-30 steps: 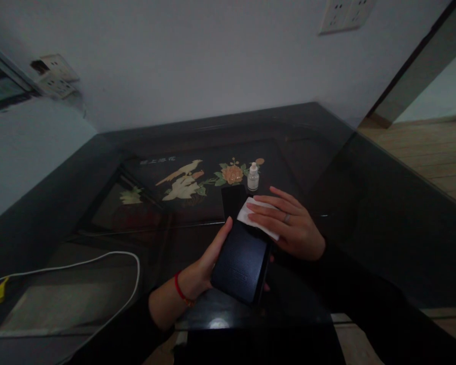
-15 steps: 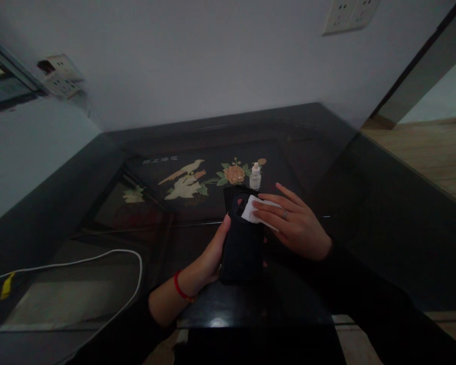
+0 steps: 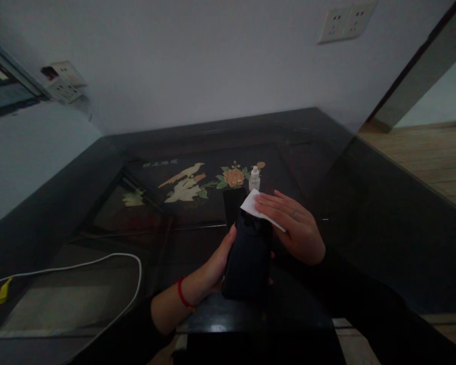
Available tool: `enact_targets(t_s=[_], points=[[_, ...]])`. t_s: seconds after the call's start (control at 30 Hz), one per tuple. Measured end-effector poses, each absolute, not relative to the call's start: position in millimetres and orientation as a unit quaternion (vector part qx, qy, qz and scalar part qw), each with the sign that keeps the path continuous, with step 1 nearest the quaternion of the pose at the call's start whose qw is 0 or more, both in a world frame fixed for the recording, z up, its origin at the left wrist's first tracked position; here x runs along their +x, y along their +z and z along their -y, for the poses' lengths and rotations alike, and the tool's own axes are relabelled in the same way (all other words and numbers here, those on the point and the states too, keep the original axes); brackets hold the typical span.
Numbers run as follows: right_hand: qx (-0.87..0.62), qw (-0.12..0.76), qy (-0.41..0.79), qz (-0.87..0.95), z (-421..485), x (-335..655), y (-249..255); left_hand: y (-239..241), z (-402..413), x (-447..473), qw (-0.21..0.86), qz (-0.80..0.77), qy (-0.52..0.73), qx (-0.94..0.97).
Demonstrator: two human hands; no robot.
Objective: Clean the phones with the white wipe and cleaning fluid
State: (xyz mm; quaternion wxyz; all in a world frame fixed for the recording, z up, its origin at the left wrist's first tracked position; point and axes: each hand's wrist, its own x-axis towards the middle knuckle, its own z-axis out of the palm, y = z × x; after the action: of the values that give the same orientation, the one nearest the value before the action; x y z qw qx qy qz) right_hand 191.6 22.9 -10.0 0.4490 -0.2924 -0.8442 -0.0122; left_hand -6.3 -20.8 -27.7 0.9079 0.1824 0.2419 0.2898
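A dark case (image 3: 249, 263) is clasped in the curled left hand (image 3: 216, 263), a cloth (image 3: 248, 202) held under the flattened right hand (image 3: 298, 227); by overreach, the twelve-o'clock bottle (image 3: 254, 181) could be toppled.

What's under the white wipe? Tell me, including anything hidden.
The upper end of the black case shows along the lower edge of the white wipe, held in the right hand. What lies directly beneath is covered and cannot be seen.

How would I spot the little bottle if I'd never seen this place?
On the dark glossy table, find the orange flower design. Just right of it, beyond the white cloth, stands the little bottle. It is clear and upright with a white cap, unlike the flat black rectangle.
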Motion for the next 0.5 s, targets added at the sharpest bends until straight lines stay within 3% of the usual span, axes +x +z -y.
enact_targets(t_s=[0.27,0.5], points=[[-0.194,0.378,-0.011,0.905,-21,188,-7,-34,12,-10,0.897,-0.235,0.343,0.151],[-0.265,0.458,-0.035,0.848,-20,192,-6,-29,15,-11,0.91,-0.224,0.3,0.18]])
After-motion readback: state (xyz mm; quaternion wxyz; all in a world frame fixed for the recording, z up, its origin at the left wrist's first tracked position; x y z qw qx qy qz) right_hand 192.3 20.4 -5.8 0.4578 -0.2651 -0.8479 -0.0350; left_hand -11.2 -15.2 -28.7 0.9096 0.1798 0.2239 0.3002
